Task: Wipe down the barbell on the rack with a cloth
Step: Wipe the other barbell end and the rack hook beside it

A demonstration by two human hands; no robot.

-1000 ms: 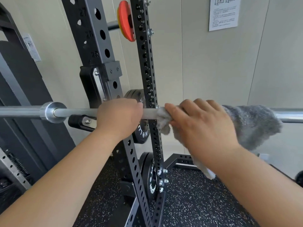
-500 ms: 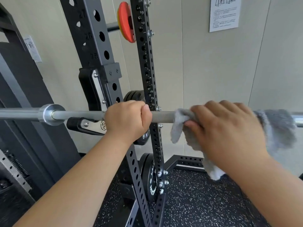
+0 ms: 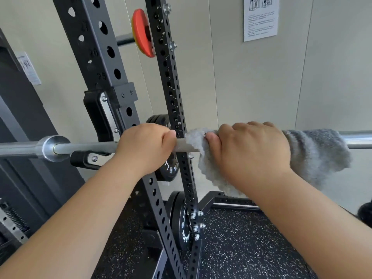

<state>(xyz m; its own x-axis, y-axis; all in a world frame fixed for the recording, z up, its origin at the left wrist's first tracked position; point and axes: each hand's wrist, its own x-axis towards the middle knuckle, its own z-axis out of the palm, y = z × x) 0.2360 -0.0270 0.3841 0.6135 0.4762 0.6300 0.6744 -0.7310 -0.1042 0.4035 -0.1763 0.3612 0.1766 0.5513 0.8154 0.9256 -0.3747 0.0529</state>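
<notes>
A silver barbell (image 3: 84,147) lies level across the black rack (image 3: 100,63), resting in a hook on the left upright. My left hand (image 3: 146,146) grips the bar just right of that upright. A fluffy grey cloth (image 3: 316,152) is draped over the bar to the right. My right hand (image 3: 251,152) holds the cloth wrapped round the bar, with its thumb close to my left hand. The bar under the cloth is hidden and shows again at the right edge.
A second perforated upright (image 3: 175,109) stands behind the bar. Black weight plates (image 3: 182,222) hang on it low down and an orange plate (image 3: 142,33) sits high up. A paper notice (image 3: 260,18) hangs on the beige wall. Speckled rubber flooring (image 3: 241,248) lies below.
My right hand slid the cloth to the right along the bar, then back left towards my left hand. My left hand kept its grip on the bar.
</notes>
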